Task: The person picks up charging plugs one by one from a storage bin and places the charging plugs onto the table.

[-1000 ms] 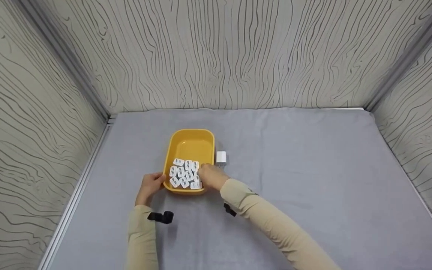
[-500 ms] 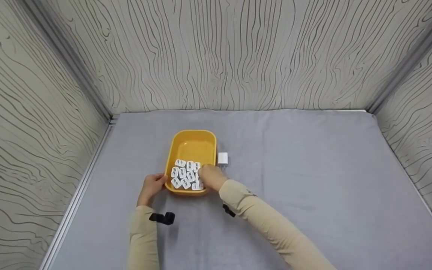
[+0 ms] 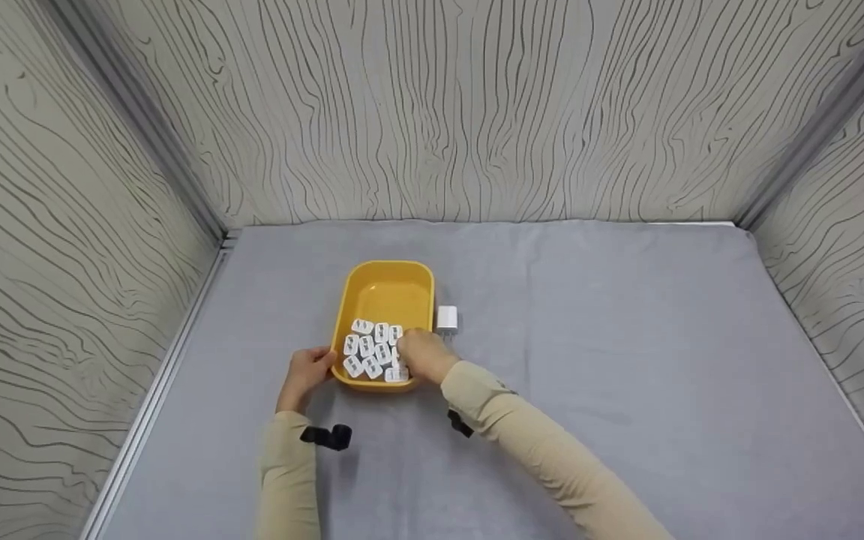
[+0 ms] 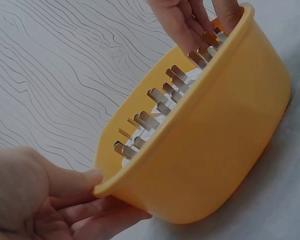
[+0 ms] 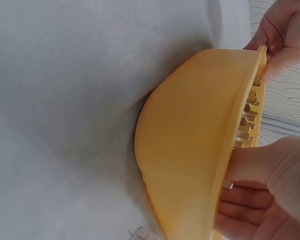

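A yellow plastic tray (image 3: 393,300) stands on the grey cloth. White plug-in power adapters (image 3: 382,352) fill its near half, prongs up; in the left wrist view their metal prongs (image 4: 147,121) show above the tray floor. My left hand (image 3: 307,375) pinches the rim at the near left corner, thumb on top and fingers beneath. Inside the near right part of the tray is my right hand (image 3: 426,355), its thumb and fingers around an adapter; one prong (image 5: 227,185) shows between them in the right wrist view. The rest of that adapter is hidden.
One white power adapter (image 3: 447,316) lies on the cloth just outside the tray's right wall, prongs toward me. Wood-patterned panels (image 3: 432,112) stand behind and at both sides. The grey cloth (image 3: 627,337) stretches off to the right.
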The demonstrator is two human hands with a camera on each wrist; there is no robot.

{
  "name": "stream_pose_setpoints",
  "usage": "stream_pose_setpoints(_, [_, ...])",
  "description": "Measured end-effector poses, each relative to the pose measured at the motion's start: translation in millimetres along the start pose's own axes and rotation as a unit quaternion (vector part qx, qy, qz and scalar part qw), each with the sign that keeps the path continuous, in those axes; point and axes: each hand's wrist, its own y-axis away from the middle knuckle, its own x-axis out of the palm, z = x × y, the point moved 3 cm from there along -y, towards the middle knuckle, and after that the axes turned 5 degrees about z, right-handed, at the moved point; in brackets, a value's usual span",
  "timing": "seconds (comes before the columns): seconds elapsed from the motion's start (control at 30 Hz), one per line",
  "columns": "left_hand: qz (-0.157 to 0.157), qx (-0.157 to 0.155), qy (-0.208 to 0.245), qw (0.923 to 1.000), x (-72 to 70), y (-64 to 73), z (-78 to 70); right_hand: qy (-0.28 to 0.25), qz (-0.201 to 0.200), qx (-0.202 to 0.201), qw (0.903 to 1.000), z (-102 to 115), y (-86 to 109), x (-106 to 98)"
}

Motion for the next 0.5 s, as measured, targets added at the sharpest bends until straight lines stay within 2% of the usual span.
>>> stream_pose_setpoints(0.23, [-0.003, -0.009, -0.003, 0.9999, 0.6, -0.1, 0.2, 0.013, -0.018, -0.018, 0.9996, 1, 5.4, -8])
stream_pose_setpoints(0.5, [-0.007, -0.003, -0.001, 1.0, 0.0, 1.8, -2.0, -0.013, -0.072, -0.028, 0.9969, -5, 9.7, -19])
